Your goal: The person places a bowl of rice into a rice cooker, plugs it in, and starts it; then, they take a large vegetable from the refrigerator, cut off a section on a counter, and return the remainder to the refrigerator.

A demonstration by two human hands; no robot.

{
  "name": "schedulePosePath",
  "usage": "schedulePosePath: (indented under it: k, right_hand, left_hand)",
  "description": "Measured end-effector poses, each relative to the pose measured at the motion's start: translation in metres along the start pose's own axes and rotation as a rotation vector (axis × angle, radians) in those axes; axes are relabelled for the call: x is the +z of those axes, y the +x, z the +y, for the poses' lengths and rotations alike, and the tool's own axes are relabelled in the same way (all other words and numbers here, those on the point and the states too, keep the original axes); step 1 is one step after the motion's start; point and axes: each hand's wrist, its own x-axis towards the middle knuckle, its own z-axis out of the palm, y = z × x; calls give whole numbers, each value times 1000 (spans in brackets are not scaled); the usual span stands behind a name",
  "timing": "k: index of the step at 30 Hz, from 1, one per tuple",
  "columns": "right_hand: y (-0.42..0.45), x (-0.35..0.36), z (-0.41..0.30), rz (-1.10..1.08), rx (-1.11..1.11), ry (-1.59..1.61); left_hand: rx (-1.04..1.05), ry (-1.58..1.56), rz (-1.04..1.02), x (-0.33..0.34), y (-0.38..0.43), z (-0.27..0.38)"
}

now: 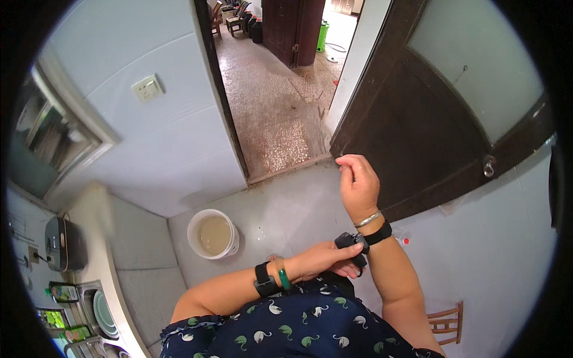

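My left hand [331, 259] reaches across my front and grips a black wrist-worn device [351, 246], thumb on top. The device sits against the black strap [379, 234] on my right forearm. Raised ahead of my body, my right hand [359, 183] is bent at the wrist, its fingers curled in, with nothing seen in it. A silver bangle [368, 219] circles that wrist. On my left wrist are a green bangle [283, 274] and another black strapped device [267, 285]. The left fingertips are partly hidden.
A white bucket [191, 235] of cloudy water stands on the tiled floor, with wet spots beside it. Ahead is a doorway with a raised sill [291, 169]; a dark door [403, 129] swings in at right. Left is a counter [105, 241] with a sink [87, 295]. A wooden chair [459, 320] stands behind right.
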Motion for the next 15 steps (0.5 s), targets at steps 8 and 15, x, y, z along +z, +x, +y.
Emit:
schedulePosePath:
  k: [8,15]
  right_hand:
    - [114,26,107,-46,-44,28]
    - [211,51,195,-56,309,335]
  left_hand:
    - [-46,-150,-183,-71,112,106]
    - [113,213,-33,-149,171,216]
